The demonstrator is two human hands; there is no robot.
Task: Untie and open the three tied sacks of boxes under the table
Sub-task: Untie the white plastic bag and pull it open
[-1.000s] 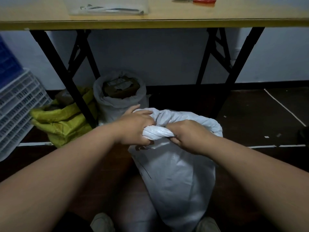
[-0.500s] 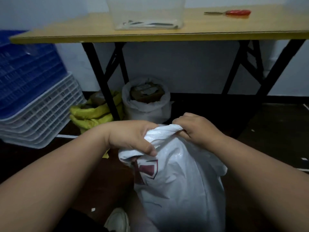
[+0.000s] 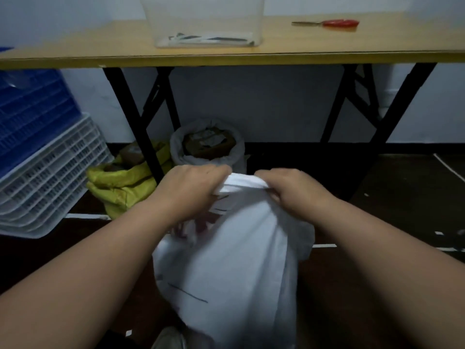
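A tall white sack (image 3: pixel 234 268) with red and dark print stands on the dark floor in front of me. My left hand (image 3: pixel 191 190) grips its bunched top edge from the left. My right hand (image 3: pixel 289 187) grips the same edge from the right. Under the table, a second white sack (image 3: pixel 208 157) stands open with brown boxes showing inside. Left of it a yellow sack (image 3: pixel 120 182) slumps open against a black table leg (image 3: pixel 136 124).
The wooden table (image 3: pixel 302 51) carries a clear plastic tub (image 3: pixel 203 23) and red-handled scissors (image 3: pixel 329 23). Stacked white crates (image 3: pixel 42 177) and blue crates (image 3: pixel 27 109) stand at the left. Black folding legs (image 3: pixel 392 114) are at the right. My shoe (image 3: pixel 168 338) is at the bottom.
The sack's top was a twisted roll between my hands; now it is spread into a flat edge held higher. My view has lifted, showing more of the tabletop.
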